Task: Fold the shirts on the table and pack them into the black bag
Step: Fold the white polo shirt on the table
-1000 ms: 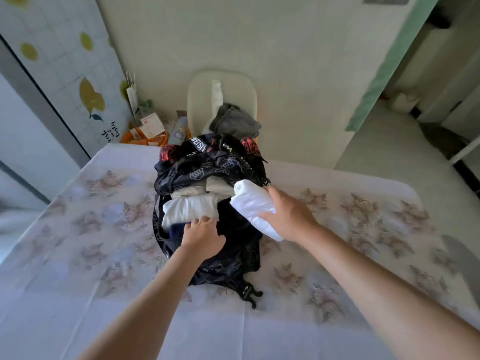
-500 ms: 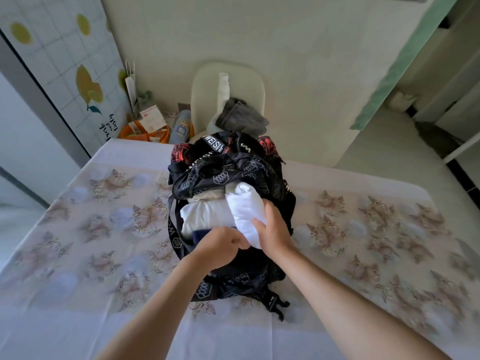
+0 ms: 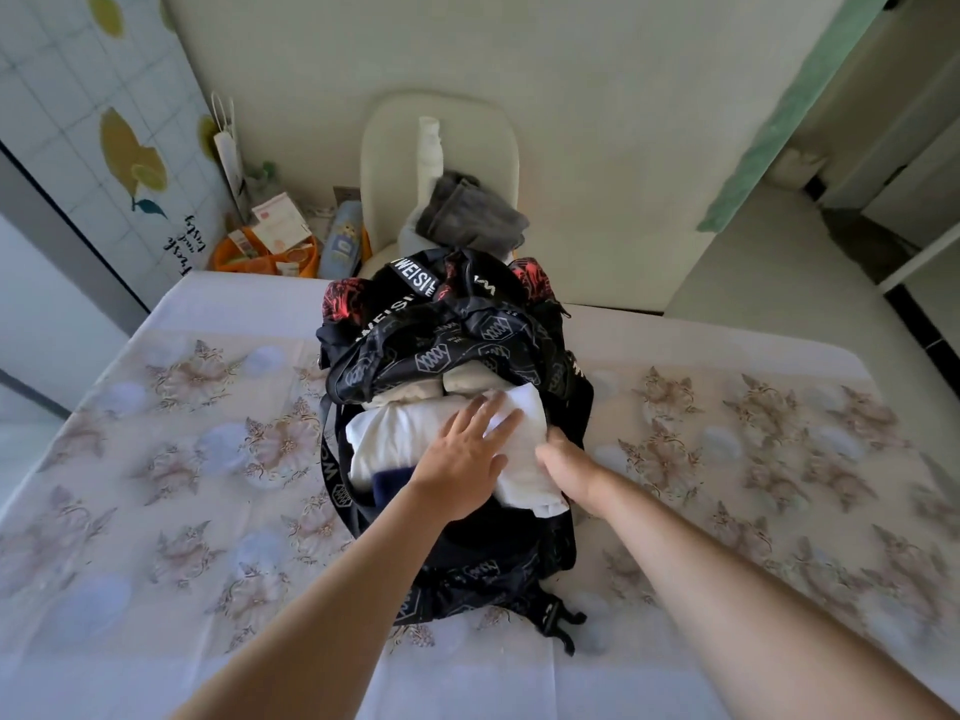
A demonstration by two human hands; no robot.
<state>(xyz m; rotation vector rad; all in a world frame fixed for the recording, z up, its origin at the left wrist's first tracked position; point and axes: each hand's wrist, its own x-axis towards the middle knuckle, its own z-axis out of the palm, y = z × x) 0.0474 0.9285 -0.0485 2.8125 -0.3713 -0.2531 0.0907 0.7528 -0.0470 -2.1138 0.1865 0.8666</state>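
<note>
A black patterned bag lies open at the middle of the table, stuffed with folded clothes. A folded white shirt sits in the right side of its opening, beside another white garment and a dark blue one. My left hand lies flat on the white shirt with straight fingers, pressing it down. My right hand is at the shirt's right edge; its fingers are tucked down beside the cloth and hidden.
The table wears a pale floral cloth. Behind it stands a cream chair with grey clothing on it. An orange basket of small items and a bottle sit at the far left by the wall.
The white shirt has gone from my right hand's grip beside the bag into the bag's opening. My left hand has opened and moved onto the shirt, pressing it.
</note>
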